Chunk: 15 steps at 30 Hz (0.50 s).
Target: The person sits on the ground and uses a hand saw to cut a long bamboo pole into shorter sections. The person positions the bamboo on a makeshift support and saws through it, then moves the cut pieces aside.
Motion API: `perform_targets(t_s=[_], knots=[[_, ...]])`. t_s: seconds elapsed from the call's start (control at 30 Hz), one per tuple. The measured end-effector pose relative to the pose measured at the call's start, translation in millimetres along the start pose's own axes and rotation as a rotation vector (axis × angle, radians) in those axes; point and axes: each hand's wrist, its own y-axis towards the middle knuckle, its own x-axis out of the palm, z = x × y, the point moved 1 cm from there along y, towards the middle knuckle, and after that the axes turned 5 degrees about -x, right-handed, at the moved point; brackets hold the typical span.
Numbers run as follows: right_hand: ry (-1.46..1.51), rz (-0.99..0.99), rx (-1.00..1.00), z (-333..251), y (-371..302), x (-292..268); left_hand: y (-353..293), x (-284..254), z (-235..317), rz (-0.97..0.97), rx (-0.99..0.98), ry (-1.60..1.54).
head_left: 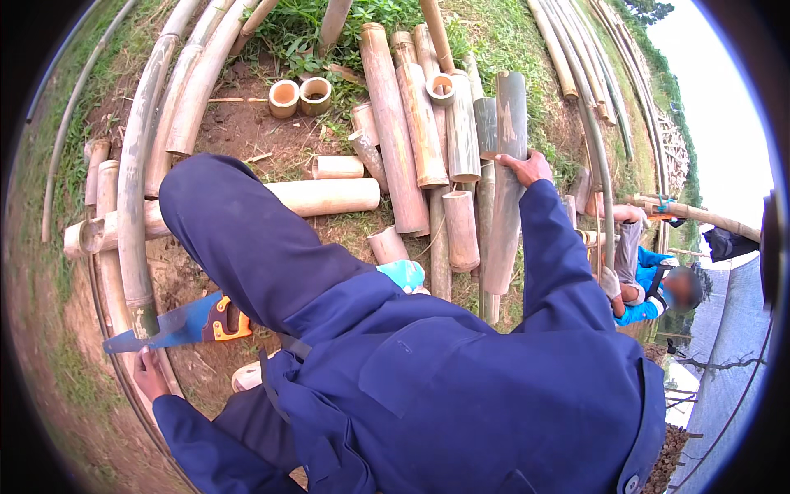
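My right hand [528,169] is closed on the edge of a long grey-green bamboo section [506,214], which slants over other cut pieces. At the lower left, my left hand [150,375] has its fingers curled just below the blade of a hand saw [185,321]. Whether it grips the blade or the bamboo beneath I cannot make out. The saw has a blue blade and an orange and dark handle, which no hand holds. Its blade crosses a long bamboo pole [136,222]. My bent leg lies over a pale horizontal bamboo length [329,196].
Several cut bamboo tubes [420,123] lie in front of me. Two short bamboo rings [299,97] rest on bare soil. Long poles [568,49] stretch along the far right. A person in blue [646,284] sits at the right, beside a tarp [724,354].
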Motion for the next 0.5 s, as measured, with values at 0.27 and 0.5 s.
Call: perform_targets(t_s=[0.27,0.5], knots=[[-0.058,-0.111,0.014,-23,-3,26,-1,-3,-6,-0.03,-0.032,0.051],[-0.192,0.064,0.023,-62,-23,34,-30,7,-18,0.069,-0.013,0.05]])
